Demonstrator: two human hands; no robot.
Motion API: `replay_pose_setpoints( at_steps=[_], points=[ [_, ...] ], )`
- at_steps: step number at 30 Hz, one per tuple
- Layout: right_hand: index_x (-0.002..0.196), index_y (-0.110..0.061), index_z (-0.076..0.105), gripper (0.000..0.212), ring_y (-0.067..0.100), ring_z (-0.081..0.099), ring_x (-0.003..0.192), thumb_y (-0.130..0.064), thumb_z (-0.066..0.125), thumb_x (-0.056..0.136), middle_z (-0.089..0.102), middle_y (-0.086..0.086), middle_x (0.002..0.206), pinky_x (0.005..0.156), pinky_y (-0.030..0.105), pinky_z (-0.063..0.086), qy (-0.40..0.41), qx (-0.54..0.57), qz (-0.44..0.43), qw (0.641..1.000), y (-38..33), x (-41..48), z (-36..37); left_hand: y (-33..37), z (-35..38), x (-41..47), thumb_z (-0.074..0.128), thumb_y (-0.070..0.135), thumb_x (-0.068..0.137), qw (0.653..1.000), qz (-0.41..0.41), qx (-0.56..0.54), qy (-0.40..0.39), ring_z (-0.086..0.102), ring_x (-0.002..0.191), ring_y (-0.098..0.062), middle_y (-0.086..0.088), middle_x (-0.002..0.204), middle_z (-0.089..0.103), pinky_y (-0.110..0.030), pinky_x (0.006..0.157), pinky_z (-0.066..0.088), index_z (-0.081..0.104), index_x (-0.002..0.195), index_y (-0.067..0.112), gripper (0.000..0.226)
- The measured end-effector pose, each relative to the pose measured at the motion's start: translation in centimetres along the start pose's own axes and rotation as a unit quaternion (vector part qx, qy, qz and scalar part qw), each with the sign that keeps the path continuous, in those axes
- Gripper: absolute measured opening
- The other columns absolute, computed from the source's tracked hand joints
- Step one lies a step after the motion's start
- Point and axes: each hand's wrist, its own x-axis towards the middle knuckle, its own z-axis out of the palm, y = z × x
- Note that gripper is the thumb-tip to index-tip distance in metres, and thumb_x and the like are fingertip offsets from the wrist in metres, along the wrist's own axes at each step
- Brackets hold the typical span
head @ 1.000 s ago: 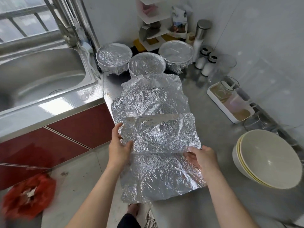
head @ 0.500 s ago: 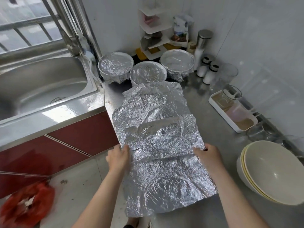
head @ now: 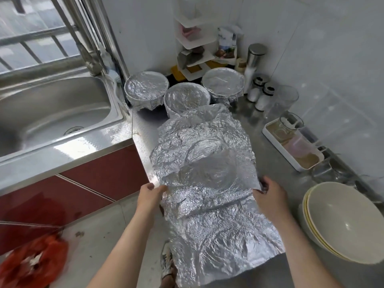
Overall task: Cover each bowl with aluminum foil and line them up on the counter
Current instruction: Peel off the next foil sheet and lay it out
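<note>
Several crinkled sheets of aluminum foil (head: 205, 169) lie overlapped down the steel counter (head: 274, 169), the nearest one hanging past its front edge. My left hand (head: 150, 193) pinches the left edge of the middle sheet, and my right hand (head: 270, 194) pinches its right edge. Three foil-covered bowls sit at the back: left bowl (head: 146, 88), middle bowl (head: 186, 98), right bowl (head: 223, 82). A stack of uncovered cream bowls (head: 342, 223) stands at the right, near my right forearm.
A steel sink (head: 52, 113) with a tap lies to the left. A white corner shelf (head: 195, 44), jars and shakers (head: 259, 92) stand at the back. A white tray with glass cups (head: 291, 146) lines the right wall. A red bag (head: 31, 262) sits on the floor.
Both hands have slid toward me along the foil's side edges and now pinch them. The view has shifted down slightly.
</note>
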Motion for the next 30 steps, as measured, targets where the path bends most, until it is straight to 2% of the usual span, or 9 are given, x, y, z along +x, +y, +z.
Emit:
replay_pose_setpoints(
  at_steps=[2, 5, 10, 14, 18, 20, 24, 27, 30],
  points=[
    [0.094, -0.016, 0.064, 0.018, 0.022, 0.062, 0.080, -0.001, 0.063, 0.085, 0.066, -0.001, 0.084, 0.070, 0.028, 0.044, -0.006, -0.023, -0.038, 0.999, -0.3, 0.0, -1.2, -0.1, -0.3, -0.3, 0.070, 0.039, 0.069, 1.000, 0.000, -0.025, 0.014, 0.056, 0.115, -0.040, -0.020, 0.123, 0.059, -0.057, 0.096, 0.046, 0.050, 0.131, 0.006, 0.072],
    [0.092, -0.018, 0.064, 0.018, 0.023, 0.062, 0.077, -0.003, 0.066, 0.083, 0.066, -0.003, 0.079, 0.065, 0.032, 0.044, -0.040, -0.095, -0.101, 0.989, -1.5, 0.3, -3.1, 0.3, -0.9, -1.1, 0.070, 0.019, 0.081, 0.994, 0.026, -0.076, 0.070, 0.053, 0.111, -0.031, -0.011, 0.129, 0.050, -0.045, 0.092, 0.046, 0.038, 0.142, 0.016, 0.069],
    [0.096, -0.022, 0.059, 0.020, 0.033, 0.059, 0.075, -0.008, 0.062, 0.082, 0.064, 0.004, 0.082, 0.065, 0.039, 0.048, -0.053, -0.245, -0.194, 0.949, -5.9, 2.9, -4.0, 1.3, -2.3, -1.5, 0.072, 0.009, 0.077, 0.971, 0.177, -0.070, 0.147, 0.041, 0.122, -0.019, 0.003, 0.129, 0.043, -0.040, 0.102, 0.039, 0.035, 0.143, 0.027, 0.078],
    [0.097, -0.020, 0.058, 0.019, 0.029, 0.055, 0.079, -0.007, 0.054, 0.084, 0.055, 0.000, 0.081, 0.062, 0.032, 0.036, -0.024, -0.334, -0.286, 0.898, -11.4, 6.4, -3.2, 2.2, -3.3, -0.8, 0.070, 0.005, 0.077, 0.970, 0.203, -0.054, 0.119, 0.036, 0.128, -0.020, 0.002, 0.138, 0.041, -0.036, 0.100, 0.033, 0.033, 0.145, 0.029, 0.080],
    [0.091, -0.021, 0.054, 0.016, 0.027, 0.060, 0.086, -0.008, 0.053, 0.082, 0.063, 0.000, 0.089, 0.076, 0.036, 0.037, -0.006, -0.412, -0.345, 0.843, -15.7, 10.9, -1.1, 1.6, -4.2, 1.7, 0.071, 0.012, 0.076, 0.987, 0.132, -0.081, 0.053, 0.037, 0.134, -0.029, -0.004, 0.153, 0.034, -0.051, 0.109, 0.034, 0.025, 0.149, 0.033, 0.089],
    [0.092, -0.016, 0.058, 0.015, 0.028, 0.058, 0.095, -0.008, 0.055, 0.080, 0.062, 0.003, 0.094, 0.078, 0.037, 0.036, 0.033, -0.428, -0.358, 0.829, -16.9, 12.9, 0.3, 1.2, -3.9, 3.0, 0.070, 0.004, 0.079, 0.991, 0.105, -0.083, 0.018, 0.044, 0.129, -0.030, -0.006, 0.151, 0.037, -0.050, 0.108, 0.037, 0.022, 0.150, 0.029, 0.090],
    [0.074, -0.008, 0.052, 0.006, 0.035, 0.052, 0.111, -0.005, 0.057, 0.076, 0.062, 0.015, 0.096, 0.081, 0.041, 0.040, 0.113, -0.353, -0.395, 0.841, -18.3, 15.1, 2.1, 1.1, -2.8, 4.7, 0.083, 0.011, 0.073, 0.993, 0.097, -0.066, -0.007, 0.044, 0.130, -0.030, -0.007, 0.152, 0.037, -0.048, 0.110, 0.035, 0.016, 0.153, 0.026, 0.105],
    [0.075, -0.013, 0.045, 0.011, 0.031, 0.051, 0.085, -0.013, 0.051, 0.085, 0.053, 0.009, 0.081, 0.063, 0.033, 0.033, 0.095, -0.287, -0.326, 0.896, -19.9, 15.9, 1.7, 1.6, -2.1, 5.2, 0.092, 0.030, 0.064, 0.993, 0.094, -0.069, 0.004, 0.042, 0.133, -0.028, -0.007, 0.151, 0.038, -0.049, 0.112, 0.033, 0.015, 0.152, 0.031, 0.117],
    [0.075, -0.008, 0.050, 0.013, 0.031, 0.047, 0.068, -0.017, 0.053, 0.084, 0.051, 0.009, 0.070, 0.055, 0.034, 0.033, 0.109, -0.234, -0.264, 0.929, -21.5, 16.0, -0.3, 1.8, -1.6, 5.4, 0.092, 0.032, 0.062, 0.991, 0.112, -0.076, 0.015, 0.046, 0.131, -0.025, -0.005, 0.148, 0.044, -0.044, 0.112, 0.036, 0.019, 0.151, 0.027, 0.115]
  ],
)
